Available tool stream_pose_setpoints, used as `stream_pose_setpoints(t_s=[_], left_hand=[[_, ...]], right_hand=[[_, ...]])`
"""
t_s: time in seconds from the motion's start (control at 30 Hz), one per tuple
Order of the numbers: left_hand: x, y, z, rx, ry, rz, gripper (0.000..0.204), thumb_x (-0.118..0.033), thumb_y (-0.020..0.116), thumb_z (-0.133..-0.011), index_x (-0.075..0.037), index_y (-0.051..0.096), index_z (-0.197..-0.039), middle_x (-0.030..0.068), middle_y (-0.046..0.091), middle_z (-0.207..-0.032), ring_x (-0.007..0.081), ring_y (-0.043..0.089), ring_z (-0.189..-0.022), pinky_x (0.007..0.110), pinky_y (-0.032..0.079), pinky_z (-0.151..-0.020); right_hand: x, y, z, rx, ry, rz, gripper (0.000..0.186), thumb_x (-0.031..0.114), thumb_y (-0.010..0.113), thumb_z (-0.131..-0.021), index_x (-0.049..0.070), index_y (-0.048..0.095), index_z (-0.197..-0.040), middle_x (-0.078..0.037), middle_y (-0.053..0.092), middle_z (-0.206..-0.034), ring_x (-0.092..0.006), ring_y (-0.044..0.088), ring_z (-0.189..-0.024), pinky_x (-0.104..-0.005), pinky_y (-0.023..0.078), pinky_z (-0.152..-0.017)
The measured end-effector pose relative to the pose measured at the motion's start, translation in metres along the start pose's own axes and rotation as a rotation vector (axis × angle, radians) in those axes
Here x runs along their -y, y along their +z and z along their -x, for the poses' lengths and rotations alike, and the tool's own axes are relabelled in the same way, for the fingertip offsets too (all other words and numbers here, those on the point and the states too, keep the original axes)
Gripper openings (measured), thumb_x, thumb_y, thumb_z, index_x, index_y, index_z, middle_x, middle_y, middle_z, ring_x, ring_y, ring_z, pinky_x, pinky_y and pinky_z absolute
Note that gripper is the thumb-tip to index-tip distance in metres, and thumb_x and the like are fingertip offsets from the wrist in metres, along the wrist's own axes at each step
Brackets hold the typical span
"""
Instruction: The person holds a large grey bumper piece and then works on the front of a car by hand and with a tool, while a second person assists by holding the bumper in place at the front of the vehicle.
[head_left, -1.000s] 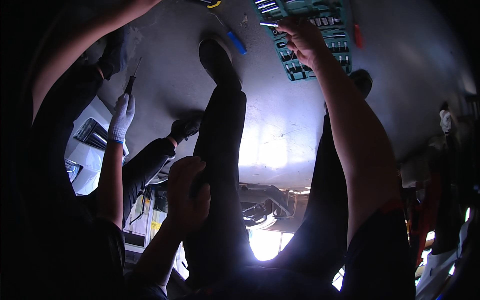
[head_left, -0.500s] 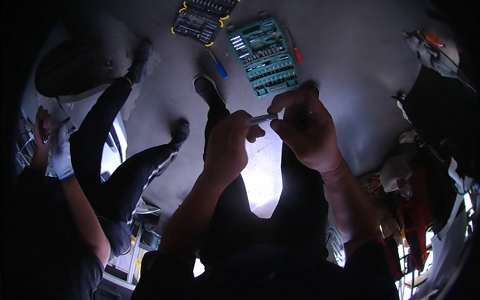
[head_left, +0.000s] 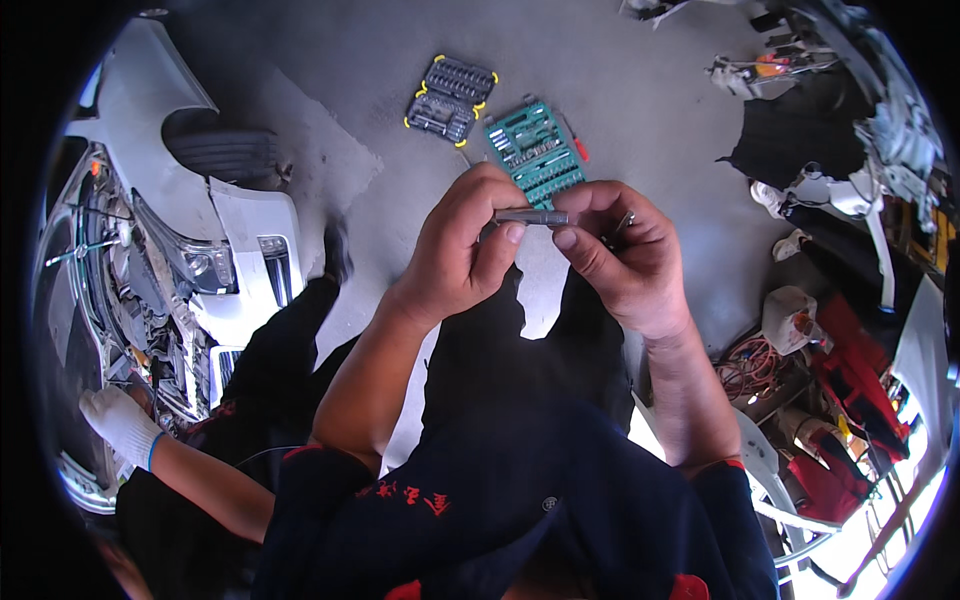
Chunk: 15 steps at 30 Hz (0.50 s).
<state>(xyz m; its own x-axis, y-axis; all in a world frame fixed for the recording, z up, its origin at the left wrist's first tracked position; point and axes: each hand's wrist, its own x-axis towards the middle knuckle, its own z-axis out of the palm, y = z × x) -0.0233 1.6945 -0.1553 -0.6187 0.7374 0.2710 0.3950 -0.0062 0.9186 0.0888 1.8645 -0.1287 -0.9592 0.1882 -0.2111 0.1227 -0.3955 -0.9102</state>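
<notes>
A short silver metal rod (head_left: 532,217), thicker toward its right end, lies level in front of my body. My left hand (head_left: 465,235) is closed on it, thumb below and fingers over the top. Around the rod's right end curl the thumb and index finger of my right hand (head_left: 635,265); whether they touch it I cannot tell. A small shiny metal piece (head_left: 627,219) shows in the bent fingers of that hand, its kind too small to make out. Beyond my hands, a green socket set case (head_left: 548,180) lies open on the floor, partly covered by my fingers.
A black tool case with yellow corners (head_left: 440,118) and a red-handled screwdriver (head_left: 581,149) lie near the green case. At left stands a stripped car front (head_left: 240,235). Beside it is a co-worker's gloved hand (head_left: 122,425). Hoses (head_left: 755,365) and red parts (head_left: 850,385) fill the right.
The view has shifted and brightened, showing more of the car and my torso. Both hands stay at the rod. The co-worker's gloved hand now appears lower, apart from their other hand.
</notes>
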Motion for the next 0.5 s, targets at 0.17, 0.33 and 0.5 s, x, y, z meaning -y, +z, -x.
stream_pose_setpoints(t_s=[0.17,0.33,0.5], left_hand=[[-0.090,-0.039,0.016,-0.008,0.182,-0.166,0.010,-0.007,0.060,-0.089,-0.003,0.057,-0.098,0.0120,0.056,-0.087,0.0288,0.056,-0.075,0.037,0.048,-0.068],[-0.161,-0.057,0.042,-0.122,0.269,-0.277,0.015,-0.006,0.063,-0.086,-0.003,0.059,-0.101,0.0119,0.059,-0.089,0.0286,0.060,-0.078,0.037,0.051,-0.071],[-0.207,-0.055,0.093,-0.239,0.236,-0.389,0.023,0.000,0.066,-0.080,-0.004,0.062,-0.102,0.0114,0.062,-0.092,0.0275,0.062,-0.079,0.036,0.052,-0.069]], right_hand=[[0.048,0.053,0.049,0.055,-0.132,0.054,0.016,-0.002,0.065,-0.093,0.001,0.062,-0.108,0.005,0.058,-0.084,-0.0004,0.047,-0.068,-0.0183,0.039,-0.060],[0.072,0.081,0.076,0.204,-0.356,0.142,0.021,-0.006,0.067,-0.089,0.001,0.062,-0.107,0.003,0.058,-0.091,-0.0018,0.042,-0.065,-0.0187,0.039,-0.060],[0.086,0.103,0.107,0.345,-0.236,0.013,0.024,-0.006,0.071,-0.086,0.003,0.060,-0.106,0.002,0.058,-0.094,-0.0019,0.040,-0.063,-0.0181,0.035,-0.058]])
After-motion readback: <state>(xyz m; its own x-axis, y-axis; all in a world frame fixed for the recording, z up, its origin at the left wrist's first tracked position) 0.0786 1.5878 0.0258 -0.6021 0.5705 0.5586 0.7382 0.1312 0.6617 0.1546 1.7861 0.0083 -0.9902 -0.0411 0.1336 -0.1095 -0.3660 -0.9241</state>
